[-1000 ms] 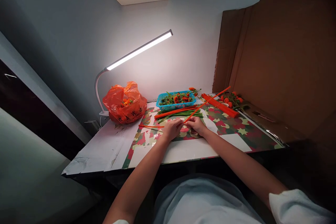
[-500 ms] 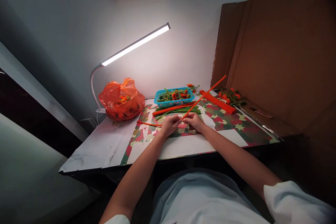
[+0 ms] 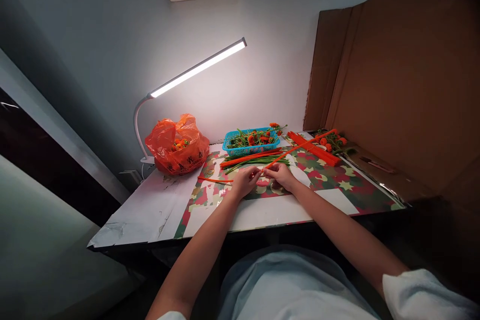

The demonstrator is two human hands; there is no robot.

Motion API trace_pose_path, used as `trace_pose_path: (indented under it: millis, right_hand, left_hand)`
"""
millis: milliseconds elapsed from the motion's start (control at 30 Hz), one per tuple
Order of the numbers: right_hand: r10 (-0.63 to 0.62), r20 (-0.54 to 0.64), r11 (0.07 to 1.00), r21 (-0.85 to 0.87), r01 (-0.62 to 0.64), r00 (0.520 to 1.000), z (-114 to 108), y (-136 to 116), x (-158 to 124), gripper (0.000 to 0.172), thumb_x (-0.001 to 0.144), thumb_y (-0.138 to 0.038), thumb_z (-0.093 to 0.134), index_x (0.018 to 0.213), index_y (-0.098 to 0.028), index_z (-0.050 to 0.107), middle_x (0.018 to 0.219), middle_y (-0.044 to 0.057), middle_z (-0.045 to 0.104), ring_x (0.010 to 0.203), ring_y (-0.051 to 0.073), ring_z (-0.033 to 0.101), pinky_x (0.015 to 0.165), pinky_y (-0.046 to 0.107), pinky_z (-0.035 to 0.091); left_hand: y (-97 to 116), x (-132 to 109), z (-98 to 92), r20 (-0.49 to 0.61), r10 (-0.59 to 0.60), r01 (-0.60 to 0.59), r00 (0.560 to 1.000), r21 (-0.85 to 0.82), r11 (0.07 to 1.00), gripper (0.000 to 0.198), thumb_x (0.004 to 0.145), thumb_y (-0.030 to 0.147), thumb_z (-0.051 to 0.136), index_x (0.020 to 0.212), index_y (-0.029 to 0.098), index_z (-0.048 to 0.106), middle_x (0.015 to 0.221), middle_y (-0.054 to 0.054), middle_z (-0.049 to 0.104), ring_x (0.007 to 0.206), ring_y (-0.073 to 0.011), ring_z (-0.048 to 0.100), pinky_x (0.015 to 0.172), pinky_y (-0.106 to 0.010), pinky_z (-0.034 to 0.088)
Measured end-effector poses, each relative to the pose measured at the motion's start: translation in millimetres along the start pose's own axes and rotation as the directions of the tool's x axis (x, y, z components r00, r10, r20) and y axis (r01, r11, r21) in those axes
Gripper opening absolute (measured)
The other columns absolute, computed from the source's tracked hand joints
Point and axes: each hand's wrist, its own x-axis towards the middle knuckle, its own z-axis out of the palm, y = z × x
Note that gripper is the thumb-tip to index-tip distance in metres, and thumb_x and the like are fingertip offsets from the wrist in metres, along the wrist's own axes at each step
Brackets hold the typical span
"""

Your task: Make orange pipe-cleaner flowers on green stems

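My left hand (image 3: 245,181) and my right hand (image 3: 279,176) meet at the middle of the table, fingers pinched on a long orange pipe cleaner (image 3: 296,149). Its long end slants up to the right towards the cardboard. A short orange end (image 3: 215,180) lies flat to the left of my left hand. Just behind my hands lie loose orange and green pipe cleaners (image 3: 255,159) on a camouflage-patterned sheet (image 3: 330,175).
A blue basket (image 3: 250,142) of small orange flowers stands at the back. An orange plastic bag (image 3: 178,146) sits at the back left beside a white desk lamp (image 3: 187,77). A bundle of orange pipe cleaners (image 3: 313,149) and more flowers (image 3: 333,141) lie by the tall cardboard (image 3: 393,75).
The long free end of the orange pipe cleaner has dropped lower, now slanting closer to the table. My hands stay pinched together at the same spot.
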Motion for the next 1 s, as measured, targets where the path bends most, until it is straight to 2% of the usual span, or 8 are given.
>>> trace_pose_path:
  millis: [133,300,400,533,633,733,833,1000]
  right_hand:
    - [-0.005,-0.011,1.000,-0.022,0.004,1.000,1,1,0,0.034,0.058,-0.045,0.079,0.065,-0.017,0.060,0.047,-0.002,0.053,0.036,0.008,0.046,0.032,0.019,0.033]
    - [-0.052,-0.040,0.998,-0.044,0.050,0.998,2,4,1,0.040,0.054,-0.049,0.079,0.066,-0.016,0.061,0.059,0.001,0.062,0.043,0.009,0.050,0.034,0.019,0.034]
    - [-0.078,-0.062,0.996,-0.047,0.075,0.995,3,5,2,0.041,0.053,-0.051,0.078,0.067,-0.015,0.062,0.062,0.001,0.062,0.046,0.010,0.051,0.037,0.019,0.036]
    - [-0.131,-0.112,0.991,-0.002,0.132,0.985,2,6,8,0.041,0.053,-0.053,0.077,0.066,-0.017,0.062,0.059,-0.002,0.059,0.052,0.009,0.052,0.048,0.020,0.043]
    - [-0.113,-0.257,0.988,0.073,0.136,0.960,-6,7,16,0.044,0.052,-0.055,0.076,0.066,-0.017,0.058,0.058,-0.004,0.056,0.054,0.010,0.053,0.051,0.021,0.044]
    - [-0.072,-0.464,0.971,0.168,0.168,0.883,-20,7,24,0.040,0.056,-0.052,0.076,0.068,-0.019,0.055,0.061,-0.004,0.057,0.052,0.009,0.053,0.048,0.020,0.044]
    - [-0.005,-0.588,0.927,0.300,0.224,0.809,-37,3,28,0.030,0.064,-0.041,0.076,0.068,-0.020,0.054,0.058,-0.006,0.056,0.051,0.009,0.056,0.049,0.020,0.048]
    - [0.156,-0.567,0.804,0.548,0.229,0.809,-53,0,32,0.021,0.069,-0.023,0.076,0.071,-0.019,0.056,0.056,-0.006,0.059,0.048,0.007,0.059,0.047,0.016,0.051]
  left_hand:
    - [3,1,-0.8,0.018,-0.054,0.056,0.998,-0.137,0.989,0.026,0.086,0.034,0.050,0.074,0.016,0.063,0.062,0.000,0.058,0.055,-0.0097,0.045,0.054,-0.022,0.034]
    - [0,2,-1.3,0.207,-0.168,0.244,0.964,-0.431,0.869,0.034,0.082,0.048,0.053,0.076,0.016,0.062,0.058,0.002,0.056,0.046,-0.0085,0.045,0.047,-0.022,0.034]
    - [-1,2,-1.1,0.275,-0.210,0.322,0.938,-0.472,0.821,0.038,0.081,0.053,0.053,0.079,0.016,0.060,0.059,0.002,0.057,0.042,-0.0081,0.044,0.044,-0.022,0.033]
    - [2,1,-2.9,0.185,-0.184,0.238,0.965,-0.332,0.913,0.033,0.085,0.046,0.048,0.085,0.017,0.062,0.062,0.001,0.059,0.049,-0.0098,0.047,0.049,-0.022,0.035]
    - [4,1,-7.5,0.067,-0.153,0.158,0.986,-0.086,0.984,0.028,0.088,0.037,0.045,0.078,0.018,0.063,0.064,-0.001,0.061,0.058,-0.0121,0.050,0.055,-0.024,0.034]
    - [2,1,-12.9,-0.014,-0.190,0.190,0.982,0.121,0.974,0.029,0.089,0.035,0.044,0.074,0.019,0.062,0.068,-0.002,0.063,0.062,-0.0143,0.052,0.055,-0.025,0.030]
    - [-3,2,-16.0,-0.046,-0.200,0.205,0.979,0.222,0.953,0.030,0.090,0.035,0.042,0.072,0.019,0.061,0.070,-0.004,0.064,0.064,-0.0158,0.054,0.055,-0.025,0.028]
    - [-10,3,-15.3,-0.085,-0.239,0.253,0.967,0.269,0.929,0.033,0.091,0.036,0.040,0.071,0.020,0.061,0.071,-0.004,0.064,0.066,-0.0167,0.055,0.054,-0.026,0.026]
